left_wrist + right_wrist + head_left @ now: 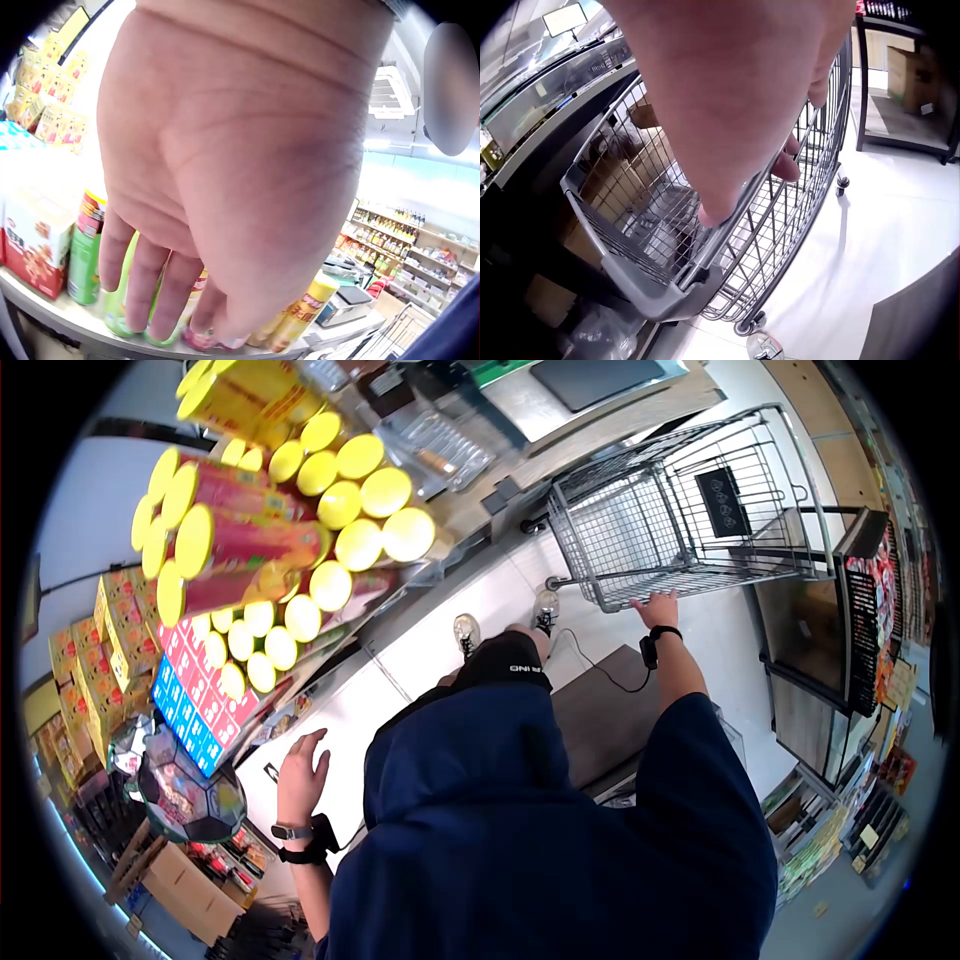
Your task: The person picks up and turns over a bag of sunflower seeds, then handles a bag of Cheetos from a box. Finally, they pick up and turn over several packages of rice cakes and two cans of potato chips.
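Right hand [657, 609]: fingers curled over the rim of the cart [660, 298], on the floor [900, 217] beside the front edge of the counter [600, 445]. Left hand [302, 780]: fingers loose, empty. One-sided pulling could swing the cart into that edge.

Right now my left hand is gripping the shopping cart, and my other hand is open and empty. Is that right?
Not quite, you've swapped the hands: the right wrist view shows your right hand gripping the shopping cart. Your left hand is the one that's open and empty.
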Tool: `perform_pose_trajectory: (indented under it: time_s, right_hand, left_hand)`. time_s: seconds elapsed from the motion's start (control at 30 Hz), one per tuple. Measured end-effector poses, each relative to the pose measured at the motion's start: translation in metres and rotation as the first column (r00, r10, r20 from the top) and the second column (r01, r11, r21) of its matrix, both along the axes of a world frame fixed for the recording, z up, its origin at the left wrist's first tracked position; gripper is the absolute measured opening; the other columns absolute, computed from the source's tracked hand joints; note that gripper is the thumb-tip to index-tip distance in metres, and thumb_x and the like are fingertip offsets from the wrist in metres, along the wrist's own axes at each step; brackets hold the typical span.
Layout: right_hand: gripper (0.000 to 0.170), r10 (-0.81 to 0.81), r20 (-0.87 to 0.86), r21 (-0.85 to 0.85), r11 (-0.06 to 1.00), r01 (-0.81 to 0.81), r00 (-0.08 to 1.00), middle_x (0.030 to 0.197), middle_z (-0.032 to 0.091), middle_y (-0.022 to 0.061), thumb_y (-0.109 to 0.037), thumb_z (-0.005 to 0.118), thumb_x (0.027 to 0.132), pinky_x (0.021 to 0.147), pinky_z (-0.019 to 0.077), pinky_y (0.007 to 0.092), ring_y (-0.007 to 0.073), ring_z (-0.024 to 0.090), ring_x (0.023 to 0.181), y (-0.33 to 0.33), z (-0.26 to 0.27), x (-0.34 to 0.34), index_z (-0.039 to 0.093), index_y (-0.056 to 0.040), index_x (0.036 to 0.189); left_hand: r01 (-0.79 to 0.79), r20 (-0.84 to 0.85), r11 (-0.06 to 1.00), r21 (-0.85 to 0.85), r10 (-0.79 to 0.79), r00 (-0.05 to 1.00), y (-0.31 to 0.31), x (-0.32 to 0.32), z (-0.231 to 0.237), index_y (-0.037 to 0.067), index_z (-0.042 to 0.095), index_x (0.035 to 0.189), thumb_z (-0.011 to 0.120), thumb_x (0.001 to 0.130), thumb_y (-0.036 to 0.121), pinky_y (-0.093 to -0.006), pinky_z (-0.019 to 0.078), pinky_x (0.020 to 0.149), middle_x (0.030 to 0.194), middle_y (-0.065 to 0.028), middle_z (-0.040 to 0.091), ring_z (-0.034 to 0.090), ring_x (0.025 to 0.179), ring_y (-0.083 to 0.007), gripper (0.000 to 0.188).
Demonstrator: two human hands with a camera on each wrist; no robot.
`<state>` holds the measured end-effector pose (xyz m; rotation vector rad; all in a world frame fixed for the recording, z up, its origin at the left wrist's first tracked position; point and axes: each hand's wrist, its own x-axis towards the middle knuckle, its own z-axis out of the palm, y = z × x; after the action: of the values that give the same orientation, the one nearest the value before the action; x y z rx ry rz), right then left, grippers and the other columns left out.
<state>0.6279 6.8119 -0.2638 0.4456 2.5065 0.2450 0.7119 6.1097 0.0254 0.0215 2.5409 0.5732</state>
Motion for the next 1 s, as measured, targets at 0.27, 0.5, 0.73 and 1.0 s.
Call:
perform_pose_trajectory:
  time_s: [0.27, 0.5, 0.73, 1.0]
  right_hand:
    - [0.078, 0.043, -0.020, -0.070, 0.997, -0.044, 0.999, 0.111, 0.070, 0.0171, -0.077, 0.064, 0.073, 0.102, 0.0412, 0.0523, 0.0385, 0.056, 0.119, -0.031, -0.049, 0.044, 0.076, -0.0062, 0.101]
    - [0.054, 0.052, -0.132, -0.405, 0.909, -0.101, 0.990, 0.078, 0.070, 0.0211, -0.057, 0.072, 0.075, 0.077, 0.0535, 0.0502, 0.0398, 0.068, 0.080, -0.075, -0.048, 0.094, 0.076, -0.0035, 0.079]
    - [0.056, 0.059, -0.088, -0.510, 0.855, -0.096, 0.994, 0.077, 0.068, 0.0208, -0.056, 0.076, 0.073, 0.078, 0.0498, 0.0498, 0.0401, 0.065, 0.082, -0.114, -0.060, 0.125, 0.070, 0.0003, 0.073]
    - [0.057, 0.285, -0.156, -0.446, 0.834, -0.325, 0.946, 0.089, 0.069, 0.0232, -0.060, 0.068, 0.077, 0.094, 0.0440, 0.0517, 0.0435, 0.061, 0.100, -0.148, -0.088, 0.163, 0.074, -0.0033, 0.077]
  left_hand:
    - [-0.078, -0.070, 0.995, 0.061, 0.083, 0.994, -0.048, 0.041, -0.002, 0.005, 0.062, 0.120, 0.064, 0.089, 0.012, -0.0433, 0.0504, 0.091, 0.112, -0.0192, 0.067, 0.062, 0.104, -0.0389, 0.032]
    - [-0.068, -0.089, 0.996, 0.055, 0.073, 0.993, -0.049, 0.042, -0.009, 0.008, 0.060, 0.123, 0.061, 0.092, 0.017, -0.0454, 0.0509, 0.090, 0.111, -0.0174, 0.066, 0.062, 0.103, -0.0376, 0.033]
    - [-0.007, -0.106, 0.997, 0.072, 0.015, 0.994, -0.029, 0.032, -0.003, 0.009, 0.059, 0.125, 0.061, 0.091, 0.017, -0.0456, 0.0506, 0.091, 0.111, -0.0177, 0.066, 0.062, 0.102, -0.0373, 0.034]
    - [-0.022, -0.115, 0.990, 0.141, 0.038, 0.993, -0.016, 0.055, 0.003, 0.007, 0.060, 0.124, 0.059, 0.092, 0.017, -0.0441, 0.0502, 0.093, 0.115, -0.0179, 0.066, 0.062, 0.106, -0.0368, 0.033]
